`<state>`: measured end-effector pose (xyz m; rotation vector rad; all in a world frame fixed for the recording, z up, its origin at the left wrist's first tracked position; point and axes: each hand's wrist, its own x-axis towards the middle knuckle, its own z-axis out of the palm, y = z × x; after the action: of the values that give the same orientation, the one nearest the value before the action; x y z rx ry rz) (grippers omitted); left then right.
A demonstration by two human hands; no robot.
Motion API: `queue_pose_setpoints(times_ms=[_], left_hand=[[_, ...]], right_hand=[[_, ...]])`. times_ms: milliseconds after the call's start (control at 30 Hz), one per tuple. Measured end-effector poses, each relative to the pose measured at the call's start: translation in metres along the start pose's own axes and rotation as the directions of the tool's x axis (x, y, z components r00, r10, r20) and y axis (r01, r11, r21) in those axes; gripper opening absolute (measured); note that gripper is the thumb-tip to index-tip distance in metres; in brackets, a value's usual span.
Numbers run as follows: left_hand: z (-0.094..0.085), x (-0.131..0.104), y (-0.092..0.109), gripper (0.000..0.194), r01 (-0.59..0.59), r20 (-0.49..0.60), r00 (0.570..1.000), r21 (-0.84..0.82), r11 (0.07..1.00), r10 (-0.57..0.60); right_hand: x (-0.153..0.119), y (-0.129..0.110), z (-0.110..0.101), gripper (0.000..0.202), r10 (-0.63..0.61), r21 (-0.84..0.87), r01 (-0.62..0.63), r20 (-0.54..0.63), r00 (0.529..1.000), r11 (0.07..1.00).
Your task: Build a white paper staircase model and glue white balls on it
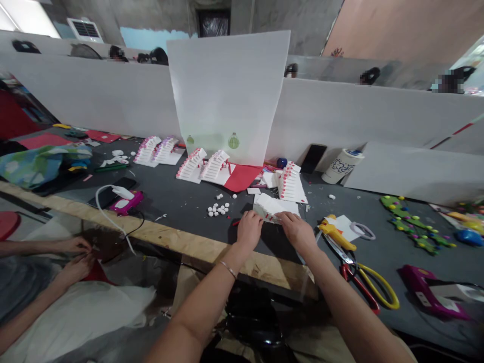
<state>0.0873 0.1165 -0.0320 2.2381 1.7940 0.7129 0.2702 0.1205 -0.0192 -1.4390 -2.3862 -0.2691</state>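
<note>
A white stepped model (269, 204) with small red bits along its near side rests on a white card at the table's front. My left hand (249, 229) grips its near left corner, fingers bent together. At the near right side, my right hand (297, 229) pinches the same model between thumb and fingers. Behind it stands a similar stepped model (290, 181) with pink-red dots along one side. Two more such models (215, 165) are set by a red sheet (244, 176). Small white balls (218, 209) lie left of my left hand.
Pliers (336, 234) and red-and-yellow-handled scissors (374, 287) lie right of my right arm. A white cup (338, 165) and a dark phone (313, 158) stand at the back. A tall white board (230, 91) rises behind. At left, another person's hands (77, 257) hold something red.
</note>
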Motion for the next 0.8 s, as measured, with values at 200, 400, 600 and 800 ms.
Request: queue_pose_setpoints(times_ms=[200, 400, 600, 800], left_hand=[[0.003, -0.008, -0.002, 0.018, -0.130, 0.020, 0.991, 0.120, 0.984, 0.129], [0.001, -0.023, 0.001, 0.015, -0.166, 0.029, 0.986, 0.179, 0.970, 0.163], [0.000, -0.037, 0.005, 0.014, -0.186, 0.022, 0.982, 0.202, 0.962, 0.185], [-0.003, -0.034, 0.006, 0.012, -0.204, 0.045, 0.979, 0.157, 0.966, 0.200]], right_hand=[[-0.006, 0.009, 0.000, 0.027, 0.101, 0.052, -0.100, -0.025, 0.995, 0.994], [-0.026, -0.004, 0.004, 0.026, 0.316, 0.148, -0.301, -0.093, 0.944, 0.942], [-0.045, -0.042, 0.011, 0.033, 0.518, 0.241, -0.499, -0.019, 0.855, 0.832], [-0.031, -0.055, 0.007, 0.030, 0.689, 0.242, -0.674, 0.031, 0.724, 0.698]])
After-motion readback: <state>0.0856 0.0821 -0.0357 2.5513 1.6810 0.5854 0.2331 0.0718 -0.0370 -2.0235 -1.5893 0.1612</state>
